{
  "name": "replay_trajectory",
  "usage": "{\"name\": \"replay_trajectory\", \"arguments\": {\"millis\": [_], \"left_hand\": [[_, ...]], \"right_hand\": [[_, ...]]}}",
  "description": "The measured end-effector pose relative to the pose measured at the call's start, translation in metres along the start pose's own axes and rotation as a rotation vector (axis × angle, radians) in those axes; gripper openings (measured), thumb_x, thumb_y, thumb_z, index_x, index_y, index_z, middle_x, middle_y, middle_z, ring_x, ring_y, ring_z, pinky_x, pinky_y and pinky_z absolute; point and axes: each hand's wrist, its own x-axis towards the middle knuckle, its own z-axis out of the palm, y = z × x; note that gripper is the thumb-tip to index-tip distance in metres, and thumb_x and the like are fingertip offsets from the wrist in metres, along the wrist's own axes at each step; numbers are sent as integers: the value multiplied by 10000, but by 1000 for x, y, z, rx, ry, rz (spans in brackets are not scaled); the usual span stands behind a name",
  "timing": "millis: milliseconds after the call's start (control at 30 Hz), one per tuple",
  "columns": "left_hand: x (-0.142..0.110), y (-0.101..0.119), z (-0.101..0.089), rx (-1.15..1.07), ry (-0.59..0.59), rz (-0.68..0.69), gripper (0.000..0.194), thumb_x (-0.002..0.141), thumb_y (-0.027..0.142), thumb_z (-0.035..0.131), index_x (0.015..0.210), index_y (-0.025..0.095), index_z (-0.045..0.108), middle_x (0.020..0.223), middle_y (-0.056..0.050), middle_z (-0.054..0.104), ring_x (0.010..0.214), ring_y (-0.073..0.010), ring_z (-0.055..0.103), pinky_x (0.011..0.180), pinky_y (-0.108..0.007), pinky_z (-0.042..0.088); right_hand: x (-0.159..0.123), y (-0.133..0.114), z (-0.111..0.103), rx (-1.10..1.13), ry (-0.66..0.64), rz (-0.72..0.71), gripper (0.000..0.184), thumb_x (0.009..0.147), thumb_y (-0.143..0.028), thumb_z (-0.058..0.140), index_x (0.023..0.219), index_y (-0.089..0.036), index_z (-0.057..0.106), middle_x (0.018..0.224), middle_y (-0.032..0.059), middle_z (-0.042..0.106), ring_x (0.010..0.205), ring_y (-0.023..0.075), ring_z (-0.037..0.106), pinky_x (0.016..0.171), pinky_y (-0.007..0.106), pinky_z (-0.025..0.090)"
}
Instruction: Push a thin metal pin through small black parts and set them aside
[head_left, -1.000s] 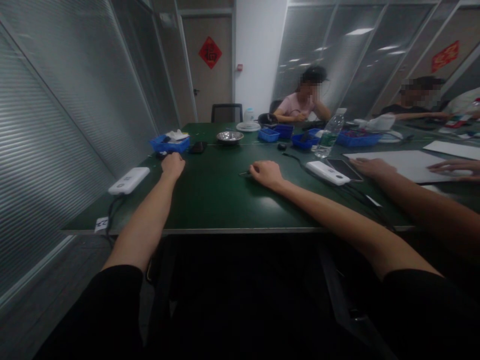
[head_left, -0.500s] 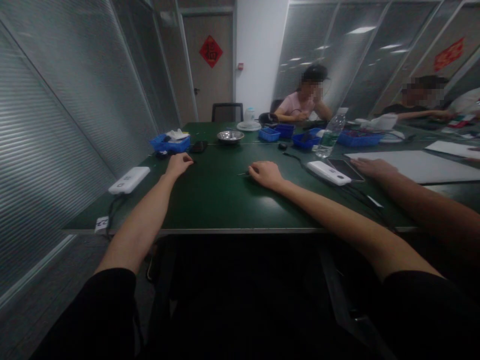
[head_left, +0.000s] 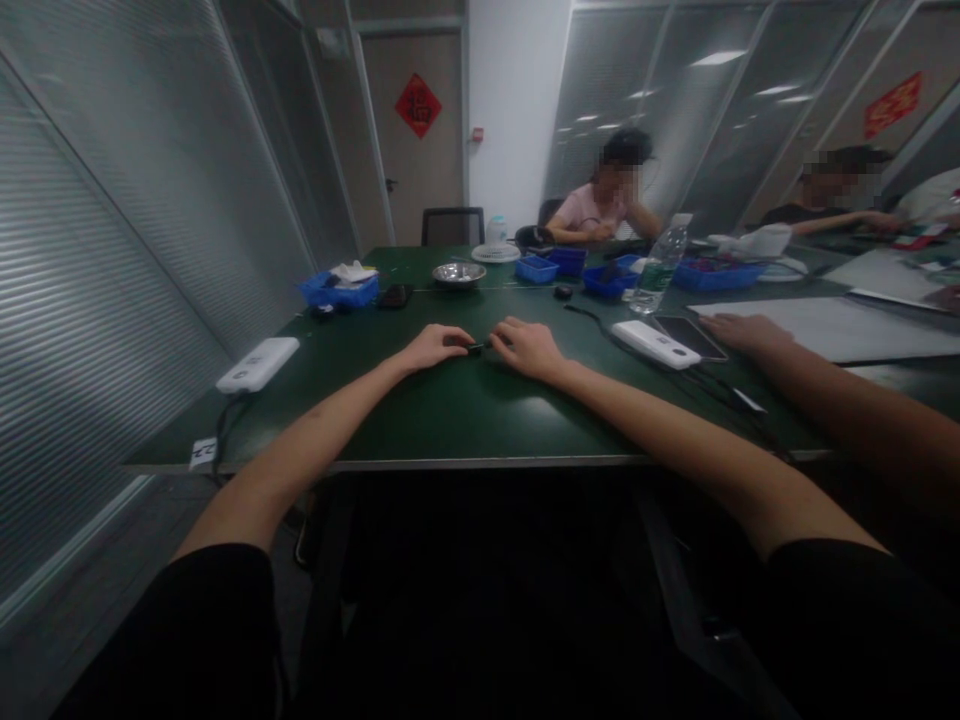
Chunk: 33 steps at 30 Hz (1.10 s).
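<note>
Both my hands rest on the green table (head_left: pixel 450 410), close together near its middle. My left hand (head_left: pixel 435 347) has its fingers curled, pinching a small dark part (head_left: pixel 475 349) at its fingertips. My right hand (head_left: pixel 529 347) is also curled and pinches something thin that meets the same dark part. What either pinch holds is too small to name. The fingertips of the two hands nearly touch.
A white power bank (head_left: pixel 257 364) with a cable lies at the left edge, another power bank (head_left: pixel 655 344) beside a dark phone (head_left: pixel 690 337) to the right. Blue bins (head_left: pixel 337 288), a metal bowl (head_left: pixel 459 273) and a water bottle (head_left: pixel 656 267) stand farther back. A co-worker's hand (head_left: pixel 739 333) rests at the right.
My left hand came back from the far left of the table toward the middle and now meets my right hand at the small dark part. My right hand has barely moved.
</note>
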Motion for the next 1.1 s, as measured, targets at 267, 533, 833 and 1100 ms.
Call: {"name": "replay_trajectory", "arguments": {"millis": [267, 533, 833, 1100], "left_hand": [[-3, 2, -1, 4, 36, 13, 326, 882, 387, 739, 1141, 195, 786, 1085, -84, 780, 965, -232, 705, 888, -369, 535], [-2, 1, -1, 4, 67, 10, 287, 867, 369, 755, 1080, 178, 768, 1059, -72, 775, 976, -225, 703, 937, -385, 533], [-5, 4, -1, -18, 48, 25, 259, 874, 359, 745, 1050, 170, 760, 1066, -72, 773, 982, -224, 711, 942, -391, 541], [-6, 4, -3, -22, 29, 27, 261, 882, 361, 731, 1048, 161, 755, 1061, -78, 768, 987, -223, 711, 953, -394, 539]], "right_hand": [[0, 0, 0, -8, 37, 51, 376, 1081, -430, 411, 1148, -208, 707, 1142, 104, 707, 926, 239, 654, 712, 309, 382], [3, 3, 5, -22, 85, 149, 344, 1064, -396, 433, 1056, -198, 713, 1083, 105, 707, 861, 234, 636, 668, 310, 357], [5, 9, 9, -2, 69, 115, 344, 1076, -398, 419, 1060, -204, 703, 1075, 97, 707, 857, 226, 637, 669, 314, 366], [6, 17, 12, 21, -36, -16, 431, 1109, -473, 369, 1124, -216, 714, 1117, 96, 729, 932, 231, 667, 736, 308, 411]]}}
